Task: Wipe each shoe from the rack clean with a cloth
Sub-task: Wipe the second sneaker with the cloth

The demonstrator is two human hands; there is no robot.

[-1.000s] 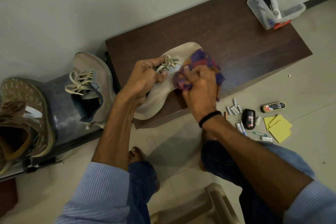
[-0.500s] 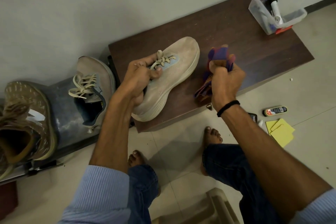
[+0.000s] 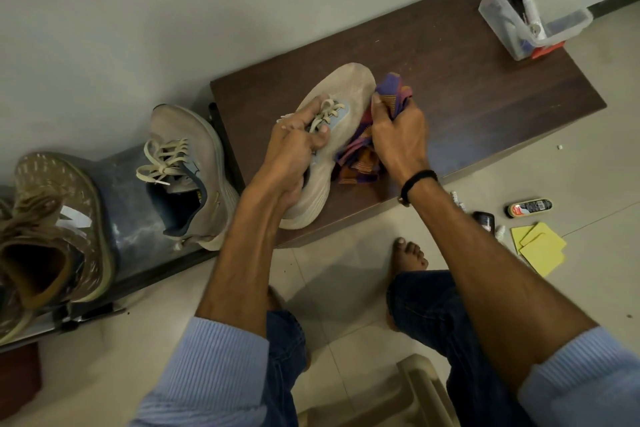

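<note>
– Beige shoe (image 3: 346,97): position?
– On dark wood bench (image 3: 485,107), toe toward wall, heel at near edge. Tilt unclear.
– L hand (image 3: 291,152)?
– Wrapped on shoe at lace/collar area. Fingers (image 3: 303,113) curled tight over top, thumb laid across laces. No gap visible betw. fingers & upper.
– R hand (image 3: 398,135)?
– Closed round cloth (image 3: 358,163), purple/orange stripes. Fingers fully curled, thumb pinning bunched fabric vs. side of shoe, near toe. Rest of cloth hanging below palm, trailing onto bench just beside sole. Black band (image 3: 419,180) on wrist.
– Cloth-to-shoe contact?
– Touching along side of upper; extent hidden by hand.
– Other shoes?
– 2nd beige shoe (image 3: 194,180), laced, on metal rack (image 3: 128,215) just L of bench. Brown shoe (image 3: 52,229) further L, same shelf, apart from 2nd.
– Misc.?
– Clear plastic tub (image 3: 498,35) at far R corner of bench, w/ white marker-type bottle (image 3: 531,10) leaning inside. On tiled floor (image 3: 588,184) R of bench: yellow sheets (image 3: 540,250), oval polish tin (image 3: 530,208), black item (image 3: 485,220) partly behind R forearm, ID not possible. Bare foot (image 3: 410,253) on floor near bench edge. Blue ribbed sleeves (image 3: 214,367) pushed up both forearms.
</note>
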